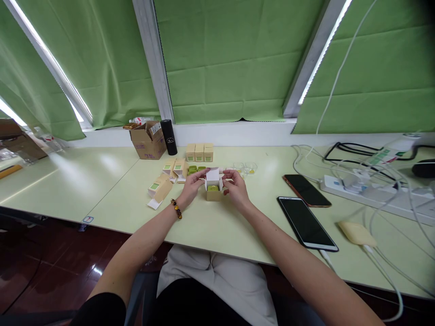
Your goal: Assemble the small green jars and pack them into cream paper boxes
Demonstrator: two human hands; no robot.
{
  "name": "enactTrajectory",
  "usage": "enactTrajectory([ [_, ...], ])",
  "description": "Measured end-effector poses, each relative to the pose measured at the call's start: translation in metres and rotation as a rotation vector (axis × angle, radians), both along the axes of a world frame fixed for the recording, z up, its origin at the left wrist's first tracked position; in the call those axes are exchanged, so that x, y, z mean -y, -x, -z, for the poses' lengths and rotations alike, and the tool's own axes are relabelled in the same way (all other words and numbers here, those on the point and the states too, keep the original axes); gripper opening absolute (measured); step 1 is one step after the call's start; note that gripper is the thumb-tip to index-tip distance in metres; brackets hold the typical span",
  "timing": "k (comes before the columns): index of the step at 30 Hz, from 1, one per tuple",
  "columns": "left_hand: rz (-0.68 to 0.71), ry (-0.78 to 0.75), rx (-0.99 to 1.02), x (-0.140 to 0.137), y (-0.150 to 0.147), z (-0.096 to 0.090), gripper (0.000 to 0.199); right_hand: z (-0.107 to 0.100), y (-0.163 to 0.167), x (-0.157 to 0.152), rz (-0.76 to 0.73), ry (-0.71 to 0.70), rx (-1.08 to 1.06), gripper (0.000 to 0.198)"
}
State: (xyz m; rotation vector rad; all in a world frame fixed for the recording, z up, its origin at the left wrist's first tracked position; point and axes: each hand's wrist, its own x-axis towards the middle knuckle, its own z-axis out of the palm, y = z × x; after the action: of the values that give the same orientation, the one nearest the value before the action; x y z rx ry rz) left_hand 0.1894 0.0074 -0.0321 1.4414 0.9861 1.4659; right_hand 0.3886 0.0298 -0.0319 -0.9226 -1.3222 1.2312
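Observation:
A small tan cardboard box (213,196) stands in front of me with its white lid raised. A green item (213,188) sits inside it. My left hand (192,186) grips the box's left side, near the lid, with fingers bent. On the other side, my right hand (237,189) pinches the right flap between thumb and fingers. Just behind the box are green containers (192,169), partly covered by my left hand. Several clear plastic cups (250,168) lie behind my right hand. To the left, an open tan box (159,187) lies on its side.
Closed tan boxes (200,152) stand in a row at the back. A large carton (148,141) and a black cylinder (169,137) are by the wall. Two phones (307,222), a power strip (367,194) and tangled cables occupy the right side of the table (112,181).

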Motion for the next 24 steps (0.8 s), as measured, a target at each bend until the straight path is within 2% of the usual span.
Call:
enactTrajectory([
  [14, -0.111, -0.126, -0.267, 0.002, -0.008, 0.002, 0.052, 0.007, 0.003, 0.001, -0.015, -0.039, 0.121, 0.053],
  [24, -0.141, -0.124, -0.279, 0.007, -0.015, -0.003, 0.035, 0.016, 0.006, -0.003, 0.002, -0.120, 0.192, 0.044],
])
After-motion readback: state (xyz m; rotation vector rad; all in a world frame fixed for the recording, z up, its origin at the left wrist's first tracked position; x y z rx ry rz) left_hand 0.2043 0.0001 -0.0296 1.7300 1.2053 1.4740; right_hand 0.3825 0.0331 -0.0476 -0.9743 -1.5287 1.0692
